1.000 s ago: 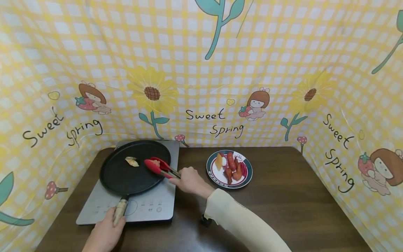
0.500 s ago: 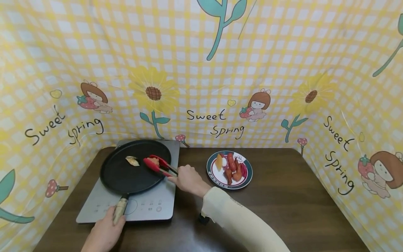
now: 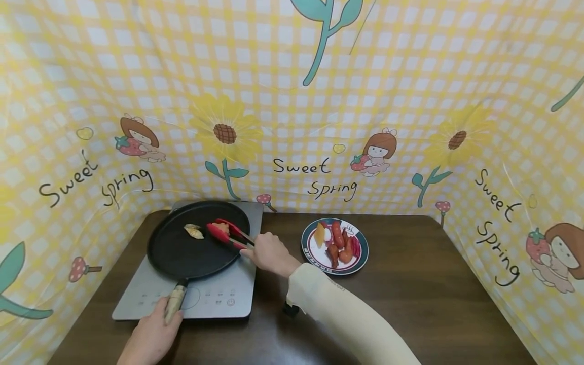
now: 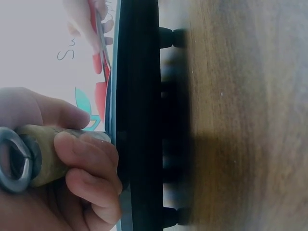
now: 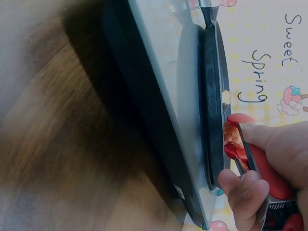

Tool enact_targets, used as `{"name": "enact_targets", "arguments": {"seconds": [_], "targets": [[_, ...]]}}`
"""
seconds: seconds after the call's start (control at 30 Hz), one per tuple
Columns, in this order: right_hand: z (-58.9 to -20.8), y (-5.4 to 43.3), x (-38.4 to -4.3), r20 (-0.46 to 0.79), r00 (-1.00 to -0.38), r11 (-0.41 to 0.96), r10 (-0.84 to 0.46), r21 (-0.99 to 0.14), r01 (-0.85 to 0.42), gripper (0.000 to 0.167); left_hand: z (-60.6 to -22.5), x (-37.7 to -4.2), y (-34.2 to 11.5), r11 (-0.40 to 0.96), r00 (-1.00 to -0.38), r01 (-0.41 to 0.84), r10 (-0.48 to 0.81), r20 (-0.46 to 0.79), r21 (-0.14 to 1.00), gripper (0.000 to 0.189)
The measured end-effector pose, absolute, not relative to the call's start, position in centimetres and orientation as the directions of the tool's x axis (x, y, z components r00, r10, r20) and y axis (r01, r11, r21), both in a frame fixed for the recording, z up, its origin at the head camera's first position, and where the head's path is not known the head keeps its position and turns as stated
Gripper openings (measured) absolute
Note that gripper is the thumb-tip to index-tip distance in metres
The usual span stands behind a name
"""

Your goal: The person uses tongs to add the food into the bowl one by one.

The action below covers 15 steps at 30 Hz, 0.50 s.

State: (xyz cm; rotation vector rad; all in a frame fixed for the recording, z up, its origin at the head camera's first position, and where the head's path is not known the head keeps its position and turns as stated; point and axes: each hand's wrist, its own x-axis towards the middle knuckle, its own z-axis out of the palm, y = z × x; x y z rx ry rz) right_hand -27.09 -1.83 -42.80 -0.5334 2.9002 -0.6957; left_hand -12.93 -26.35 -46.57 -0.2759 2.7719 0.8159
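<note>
My left hand (image 3: 152, 332) curls round the pale patterned handle (image 3: 175, 302) of a round black frying pan (image 3: 191, 258). The left wrist view shows the fingers wrapped about this handle (image 4: 48, 154), with a metal ring at its end. My right hand (image 3: 272, 253) grips tongs (image 3: 237, 245) with red tips, held low over the pan's right side. Between the tips is an orange-brown piece of food (image 5: 232, 135); its kind is unclear. A small golden, shell-shaped food piece (image 3: 195, 232) lies on the pan, just left of the tongs.
The pan stands on a silver induction cooker (image 3: 241, 301) with touch marks along its front. To the right, a plate (image 3: 363, 249) with a dark green rim holds sausage, drumsticks and other food. Patterned yellow cloth (image 3: 292, 121) hangs behind the brown table (image 3: 410, 284).
The tongs have shifted slightly left and toward the back of the pan with the right hand, nearer the golden piece. The left hand stays on the handle.
</note>
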Motion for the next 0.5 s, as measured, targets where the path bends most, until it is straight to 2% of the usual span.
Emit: {"name": "enact_targets", "arguments": {"seconds": [0.27,0.5], "targets": [[-42.5,-2.6,-27.6,-0.011,-0.928,0.831,-0.372,-0.450,-0.328,0.040,-46.5,-12.8,-26.3,0.821,-0.946,-0.262,-0.113,-0.305,0.508,0.066],[-42.3,-3.3,-28.2,0.004,-0.933,0.861,-0.360,-0.383,-0.334,0.042,-46.4,-12.9,-26.2,0.804,-0.940,-0.280,-0.118,-0.321,0.524,0.067]]}}
